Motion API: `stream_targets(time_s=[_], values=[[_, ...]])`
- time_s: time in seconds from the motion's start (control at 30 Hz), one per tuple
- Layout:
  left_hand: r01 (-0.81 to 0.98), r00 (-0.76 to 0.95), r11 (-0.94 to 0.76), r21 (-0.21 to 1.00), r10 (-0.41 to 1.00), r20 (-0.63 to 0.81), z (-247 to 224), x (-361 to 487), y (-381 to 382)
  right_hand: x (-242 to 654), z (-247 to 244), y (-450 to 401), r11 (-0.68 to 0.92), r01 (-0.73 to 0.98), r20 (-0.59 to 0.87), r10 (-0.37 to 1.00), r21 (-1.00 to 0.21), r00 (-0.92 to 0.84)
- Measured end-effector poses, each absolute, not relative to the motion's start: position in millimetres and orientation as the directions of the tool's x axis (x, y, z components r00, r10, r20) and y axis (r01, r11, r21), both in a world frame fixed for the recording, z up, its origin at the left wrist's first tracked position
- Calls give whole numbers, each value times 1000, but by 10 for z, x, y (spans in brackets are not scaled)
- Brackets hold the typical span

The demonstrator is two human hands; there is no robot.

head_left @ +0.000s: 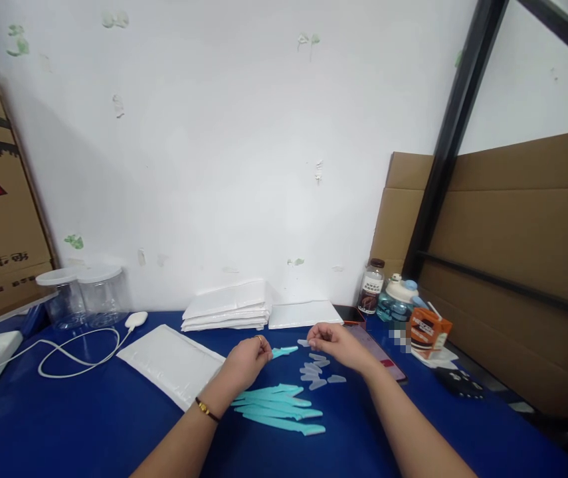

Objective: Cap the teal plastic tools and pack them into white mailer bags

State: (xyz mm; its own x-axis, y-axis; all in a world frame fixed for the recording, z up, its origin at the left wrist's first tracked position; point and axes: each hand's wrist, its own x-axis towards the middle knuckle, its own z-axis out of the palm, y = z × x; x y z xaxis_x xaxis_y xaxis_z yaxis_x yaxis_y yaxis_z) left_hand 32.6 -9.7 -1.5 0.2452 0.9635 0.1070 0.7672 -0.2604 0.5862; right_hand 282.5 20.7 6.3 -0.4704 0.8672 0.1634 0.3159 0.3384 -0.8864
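Note:
My left hand [248,362] is closed on a turquoise eyebrow razor [286,350], its blade end pointing right. Across from it, my right hand [334,342] pinches a small clear blade cap [303,342] between thumb and fingers. The razor and the cap are apart, with a small gap between them. Below my left hand, several more turquoise razors [278,421] lie fanned out on the blue table [99,425], blade ends to the right. Several loose translucent caps [317,384] are scattered under my right hand.
A white padded envelope [169,358] lies left of my hands, with a stack of envelopes [228,309] by the wall. Clear jars [104,299] and a white cable [72,372] are at left. A phone [378,355], bottle [371,289] and orange carton [428,330] stand or lie at right.

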Motion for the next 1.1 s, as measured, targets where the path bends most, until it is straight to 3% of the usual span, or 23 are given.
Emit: stream_targets(time_s=[0.5,0.6,0.7,0.83,0.9,1.1], values=[[746,278,-291,599,954,117,-20,398,-79,2592,-16,174,404,341,186,832,-849,-522],[795,272,-294,531,955,121,-17,356,-62,2668,17,192,427,425,196,851,-798,-488],[884,230,-259,390,966,119,-9,298,-33,2845,27,241,429,588,217,892,-686,-397],[943,147,-204,263,964,220,46,272,-53,3011,-67,319,355,710,123,926,-608,-358],[925,188,-243,290,960,206,84,272,-102,3021,-123,346,353,723,100,924,-594,-369],[817,416,-325,477,904,-97,64,282,-221,2966,-164,357,345,729,59,920,-591,-388]])
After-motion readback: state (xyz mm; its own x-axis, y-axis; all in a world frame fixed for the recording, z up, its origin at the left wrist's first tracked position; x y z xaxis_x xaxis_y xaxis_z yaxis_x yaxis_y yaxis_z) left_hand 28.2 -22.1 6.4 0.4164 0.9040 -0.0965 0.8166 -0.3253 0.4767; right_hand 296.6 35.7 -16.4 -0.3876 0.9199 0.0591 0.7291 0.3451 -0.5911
